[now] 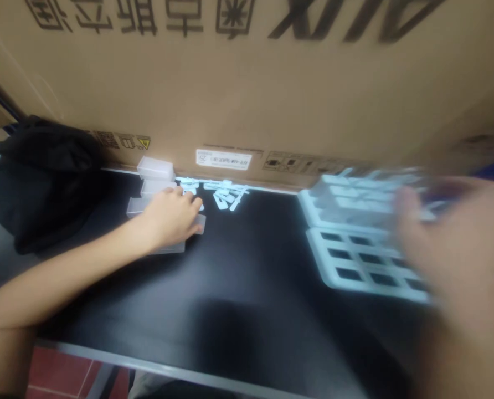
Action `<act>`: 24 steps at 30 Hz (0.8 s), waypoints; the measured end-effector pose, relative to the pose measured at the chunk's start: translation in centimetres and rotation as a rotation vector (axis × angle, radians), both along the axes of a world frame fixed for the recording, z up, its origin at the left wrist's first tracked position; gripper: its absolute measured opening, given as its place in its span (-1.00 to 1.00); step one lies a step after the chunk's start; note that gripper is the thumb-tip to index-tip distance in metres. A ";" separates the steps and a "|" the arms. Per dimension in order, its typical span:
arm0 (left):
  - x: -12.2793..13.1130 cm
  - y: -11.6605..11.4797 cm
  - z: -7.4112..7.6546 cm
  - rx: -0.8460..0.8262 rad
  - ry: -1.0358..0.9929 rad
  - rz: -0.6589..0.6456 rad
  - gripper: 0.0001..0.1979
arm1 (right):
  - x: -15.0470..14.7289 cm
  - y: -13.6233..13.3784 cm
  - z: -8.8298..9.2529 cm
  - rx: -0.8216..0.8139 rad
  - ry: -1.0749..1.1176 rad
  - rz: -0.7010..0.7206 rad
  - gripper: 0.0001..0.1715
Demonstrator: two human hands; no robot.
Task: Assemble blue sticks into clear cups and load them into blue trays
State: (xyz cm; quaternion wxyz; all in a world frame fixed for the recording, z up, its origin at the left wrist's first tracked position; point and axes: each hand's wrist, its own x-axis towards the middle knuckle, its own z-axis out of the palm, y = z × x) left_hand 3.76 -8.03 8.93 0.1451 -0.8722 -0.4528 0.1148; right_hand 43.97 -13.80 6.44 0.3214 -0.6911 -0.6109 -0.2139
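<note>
My left hand (170, 217) reaches over a group of clear plastic boxes (155, 168), its fingers bent down and its thumb against a clear plastic box (200, 224) beneath it. The palm hides much of that box. Just beyond the fingertips lie several small light blue plastic pieces (226, 195), flat and overlapping. At the right, my right hand (458, 238) is smeared by motion, close over a light blue tray (328, 277) with rows of square openings. More light blue pieces sit on the tray's raised back part (313, 208). Whether this hand holds anything cannot be made out.
A large cardboard carton (247, 88) with upside-down print stands like a wall along the back of the black table (230, 277). A black bag (43, 183) slumps at the left. Along the front runs the table's pale edge (147, 366), above a red tiled floor (60, 371).
</note>
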 end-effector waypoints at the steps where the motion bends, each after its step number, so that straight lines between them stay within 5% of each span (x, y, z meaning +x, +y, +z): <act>1: -0.4 0.3 0.4 -0.056 0.034 0.014 -0.57 | -2.3 0.4 -0.2 -0.077 -0.046 0.015 -0.13; 6: -0.7 1.2 0.1 -0.170 0.068 0.032 -0.62 | -11.2 1.3 -4.1 -0.288 -0.198 0.447 -0.27; 11: 0.1 1.9 -0.1 -0.109 -0.124 -0.069 -0.57 | -13.0 1.1 -6.9 -0.437 -0.232 0.537 -0.21; 17: -1.5 2.3 4.2 0.063 -0.462 0.039 -0.37 | -13.5 2.0 -7.8 -0.503 -0.214 0.596 -0.09; 20: -4.1 2.3 6.4 0.059 -0.379 0.129 -0.33 | -15.5 2.5 -8.0 -0.538 -0.192 0.683 -0.05; 24: -7.5 2.1 7.6 -0.197 -0.108 0.255 -0.36 | -18.4 3.6 -8.2 -0.518 -0.159 0.756 -0.04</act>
